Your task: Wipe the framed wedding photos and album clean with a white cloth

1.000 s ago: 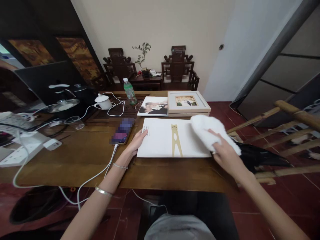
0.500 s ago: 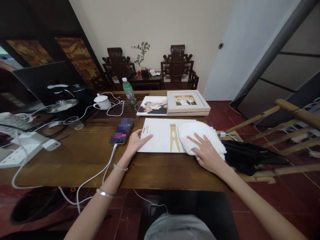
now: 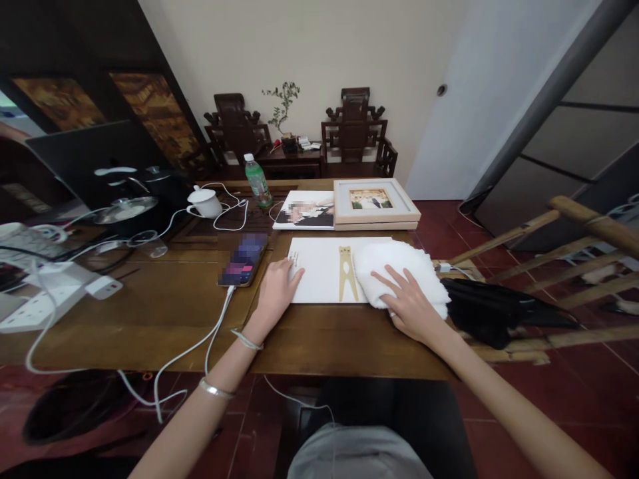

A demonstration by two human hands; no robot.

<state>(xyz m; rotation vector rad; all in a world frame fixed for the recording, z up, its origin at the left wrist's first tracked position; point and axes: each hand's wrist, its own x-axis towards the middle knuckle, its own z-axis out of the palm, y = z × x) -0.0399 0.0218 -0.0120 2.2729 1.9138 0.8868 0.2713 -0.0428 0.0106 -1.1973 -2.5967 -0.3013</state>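
On the table lies a flat white panel with small printed lines near its left edge. My left hand lies at that edge, fingers stretched forward and thumb apart, touching the panel. A golden cat-shaped piece with two long legs lies flat on the panel. Beside it, a folded fluffy white towel covers the panel's right end. My right hand rests on the towel with its fingers spread.
Behind the panel lie a photo print and stacked wooden picture frames. A charging phone, a green-labelled bottle, a lidded white cup and a power strip stand to the left. A bamboo chair is at the right.
My left hand has shifted slightly right and turned, so more of its back shows, and it no longer pinches the panel's edge. My right hand stays on the towel.
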